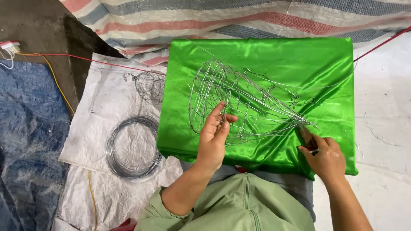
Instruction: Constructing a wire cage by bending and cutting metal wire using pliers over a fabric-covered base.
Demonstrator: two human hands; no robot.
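- The left hand (pixel 212 139) comes up from the lower middle of the view, with the forearm in a rolled pale green sleeve (pixel 171 214). The palm is turned to the right, the fingers are straight and point upward, and the thumb is spread to the side.
- This hand is open and rests against the wide end of a wire frame (pixel 244 105); the fingertips pass among the thin wires, so it steadies the frame and does not clench it.
- The right hand (pixel 326 159) comes in from the lower right corner. The wrist is bent a little, and the back of the hand looks toward the camera.
- Its fingers are closed narrowly around a small tool (pixel 309 139), which seems to be pliers; the tip of the tool meets the narrow end of the frame, where the wires come together.
- The wire frame is cone-like and lies on its side on a bright green satin cloth (pixel 325 72), which covers a flat board over the person's lap.
- At the left, on a white woven sheet (pixel 102 107) on the floor, there is a coil of grey wire (pixel 133 147), and above it a smaller wire frame (pixel 149 85), well apart from both hands.
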